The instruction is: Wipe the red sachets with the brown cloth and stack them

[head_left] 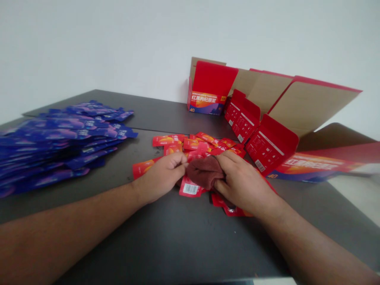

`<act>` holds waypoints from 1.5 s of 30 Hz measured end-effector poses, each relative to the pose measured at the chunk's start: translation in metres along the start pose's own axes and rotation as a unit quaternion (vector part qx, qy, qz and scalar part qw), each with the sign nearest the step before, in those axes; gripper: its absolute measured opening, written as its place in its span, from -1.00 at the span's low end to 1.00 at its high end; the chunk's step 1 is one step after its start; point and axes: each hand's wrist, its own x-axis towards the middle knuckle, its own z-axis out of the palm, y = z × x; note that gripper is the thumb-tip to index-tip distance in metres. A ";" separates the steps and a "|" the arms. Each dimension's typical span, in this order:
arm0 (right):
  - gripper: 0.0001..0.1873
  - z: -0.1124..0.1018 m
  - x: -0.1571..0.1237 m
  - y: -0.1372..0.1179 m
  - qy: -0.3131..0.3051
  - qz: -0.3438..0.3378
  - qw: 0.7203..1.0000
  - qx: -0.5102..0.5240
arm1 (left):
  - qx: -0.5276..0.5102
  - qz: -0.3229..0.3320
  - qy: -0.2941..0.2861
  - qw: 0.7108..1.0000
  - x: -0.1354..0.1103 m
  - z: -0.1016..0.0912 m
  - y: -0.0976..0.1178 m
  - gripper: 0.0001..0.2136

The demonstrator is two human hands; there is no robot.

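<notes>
Forearms [97, 227] over open front tabletop [166, 245], left fingers [176, 159] pinching red sachet [190, 190], right fingers [228, 159] clutching brown cloth [202, 170], cartons [270, 144] beyond

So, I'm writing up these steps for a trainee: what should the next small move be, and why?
Probably a short wipe of the brown cloth along the red barcoded sachet: the right hand grips the cloth over the sachet's middle, while the left hand appears to pinch the sachet's left edge, which should steady it.
</notes>
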 end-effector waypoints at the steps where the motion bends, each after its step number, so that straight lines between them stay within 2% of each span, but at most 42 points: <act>1: -0.75 0.000 0.000 0.000 0.002 0.003 1.000 0.000 | 0.007 -0.001 -0.002 1.000 0.000 0.000 0.000 -0.82; 5: -0.75 0.000 -0.001 -0.001 -0.065 -0.048 0.996 0.025 | 0.014 0.010 -0.014 1.000 0.000 -0.001 -0.001 -0.77; 7: -0.73 0.000 -0.002 -0.001 -0.080 -0.062 0.994 0.032 | 0.003 0.008 -0.016 1.000 0.001 -0.002 -0.001 -0.74; 12: -0.83 -0.001 0.000 0.002 0.000 -0.004 1.000 0.030 | -0.027 0.011 -0.003 1.000 0.000 -0.002 0.001 -0.75; 18: -0.84 -0.003 0.002 0.004 0.086 0.025 0.991 0.095 | -0.029 0.045 0.005 0.999 -0.009 -0.002 0.009 -0.73; 21: -0.86 -0.003 0.000 0.002 0.087 0.016 0.991 0.098 | -0.026 0.046 0.009 0.999 -0.011 -0.002 0.011 -0.73; 25: -0.82 -0.002 -0.003 0.000 0.011 -0.044 0.993 0.105 | -0.022 0.030 0.010 0.999 -0.009 -0.002 0.010 -0.75; 27: -0.81 -0.002 -0.004 0.000 -0.003 -0.054 0.993 0.106 | -0.027 0.030 0.006 0.999 -0.009 -0.003 0.011 -0.76; 32: -0.88 -0.002 -0.001 0.004 0.089 0.055 0.991 0.085 | 0.022 0.044 -0.004 0.999 -0.013 -0.003 0.018 -0.74; 34: -0.87 -0.003 -0.001 0.004 0.085 0.044 0.991 0.094 | 0.036 0.044 -0.012 0.998 -0.014 -0.002 0.021 -0.76; 38: -0.80 0.000 -0.004 0.003 0.015 -0.059 0.991 0.116 | 0.037 0.042 -0.015 0.998 -0.011 -0.003 0.022 -0.76; 40: -0.81 0.002 -0.003 0.004 0.024 -0.048 0.993 0.107 | 0.038 0.041 -0.006 0.998 -0.010 -0.003 0.020 -0.74; 43: -0.84 0.004 -0.001 0.007 0.082 0.016 0.992 0.089 | 0.039 0.046 0.004 0.998 -0.009 -0.004 0.017 -0.75; 45: -0.85 0.004 0.000 0.008 0.090 0.025 0.991 0.093 | 0.044 0.048 0.003 0.998 -0.009 -0.003 0.016 -0.76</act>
